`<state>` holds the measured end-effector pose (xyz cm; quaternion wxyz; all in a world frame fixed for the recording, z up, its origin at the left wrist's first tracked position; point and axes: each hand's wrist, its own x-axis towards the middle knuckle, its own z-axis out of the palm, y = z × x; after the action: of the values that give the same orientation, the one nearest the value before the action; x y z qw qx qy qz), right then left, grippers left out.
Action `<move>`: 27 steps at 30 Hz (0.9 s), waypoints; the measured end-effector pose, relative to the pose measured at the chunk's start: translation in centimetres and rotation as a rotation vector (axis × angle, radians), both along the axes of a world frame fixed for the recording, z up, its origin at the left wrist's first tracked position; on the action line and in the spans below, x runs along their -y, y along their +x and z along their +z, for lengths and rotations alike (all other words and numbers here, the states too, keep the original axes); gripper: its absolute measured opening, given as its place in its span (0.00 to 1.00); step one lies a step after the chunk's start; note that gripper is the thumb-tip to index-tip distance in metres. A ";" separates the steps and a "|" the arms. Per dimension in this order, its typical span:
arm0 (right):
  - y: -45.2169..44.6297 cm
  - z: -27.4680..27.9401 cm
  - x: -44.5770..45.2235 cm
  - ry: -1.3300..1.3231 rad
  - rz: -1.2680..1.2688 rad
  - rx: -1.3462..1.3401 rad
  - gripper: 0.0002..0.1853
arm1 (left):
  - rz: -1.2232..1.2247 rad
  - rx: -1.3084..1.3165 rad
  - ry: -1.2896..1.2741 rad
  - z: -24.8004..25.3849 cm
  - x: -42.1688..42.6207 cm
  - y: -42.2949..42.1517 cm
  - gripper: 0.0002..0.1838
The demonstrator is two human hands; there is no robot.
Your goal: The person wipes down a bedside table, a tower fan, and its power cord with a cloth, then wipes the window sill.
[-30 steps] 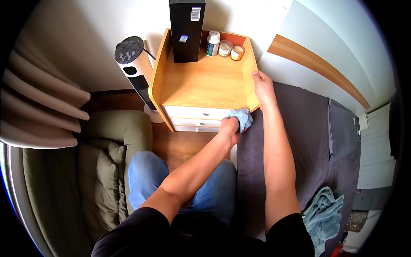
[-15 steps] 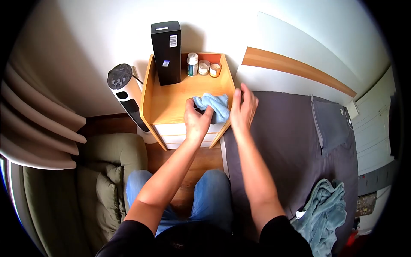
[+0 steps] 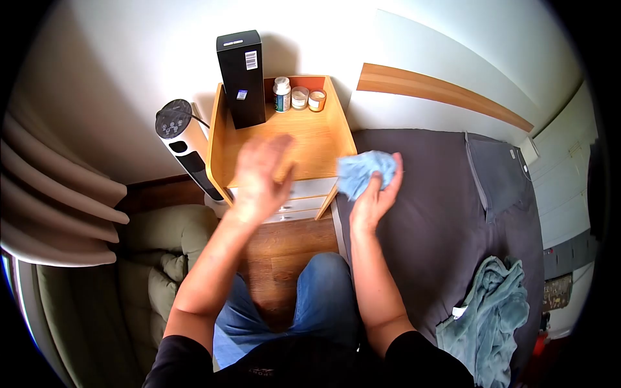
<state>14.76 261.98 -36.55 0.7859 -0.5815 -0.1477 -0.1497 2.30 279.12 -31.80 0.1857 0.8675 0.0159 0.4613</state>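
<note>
A crumpled light blue cloth [image 3: 363, 173] is gripped in my right hand [image 3: 374, 208], beside the right edge of the nightstand and over the bed's near side. My left hand [image 3: 259, 184] is blurred by motion above the front of the wooden nightstand [image 3: 307, 145]. Its thumb stands away from the other fingers, and nothing shows in it. Whether the cloth wraps anything cannot be seen.
At the back of the nightstand stand a tall black box [image 3: 242, 81], a white-capped bottle [image 3: 282, 95] and two candle jars [image 3: 299, 98]. A tower appliance [image 3: 184, 139] is on the left, near a green armchair [image 3: 174, 223]. A teal blanket [image 3: 488, 317] lies on the grey bed [image 3: 420, 258].
The cloth has passed from my left hand to my right. My left hand has moved left, away from the cloth. A dark thing under the cloth earlier no longer shows.
</note>
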 end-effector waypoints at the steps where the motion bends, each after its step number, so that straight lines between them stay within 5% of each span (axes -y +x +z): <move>1: 0.8 0.4 -0.3 -0.067 -0.098 0.097 0.29 | 0.170 0.094 0.023 -0.3 -1.8 -1.0 0.23; 3: 1.4 -0.2 -1.6 -0.337 -0.111 0.239 0.33 | 0.502 0.100 -0.065 -2.1 -4.4 -2.7 0.28; 5: 0.6 -2.9 -3.8 -0.459 -0.124 0.192 0.35 | 0.554 0.077 -0.328 -4.6 -5.2 -3.4 0.35; 9: 0.9 -9.7 -4.3 -0.433 -0.187 0.180 0.33 | 0.516 0.081 -0.532 -8.4 -5.3 -4.0 0.41; 13: 0.7 -13.5 -4.6 -0.496 -0.313 0.175 0.29 | 0.467 0.135 -0.771 -9.7 -5.7 -4.2 0.34; 17: -0.1 -17.7 -4.4 -0.756 -0.408 0.054 0.26 | 0.357 0.231 -0.804 -9.7 -6.4 -4.5 0.28; 27: -3.9 -19.1 -9.9 -0.445 -0.395 -0.303 0.31 | 0.327 0.175 -0.669 -11.2 -7.9 -4.5 0.29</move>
<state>10.85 271.90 -55.67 0.6086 -0.7718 0.0573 -0.1751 -2.19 287.06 -43.01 0.3830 0.7022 0.2879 0.5267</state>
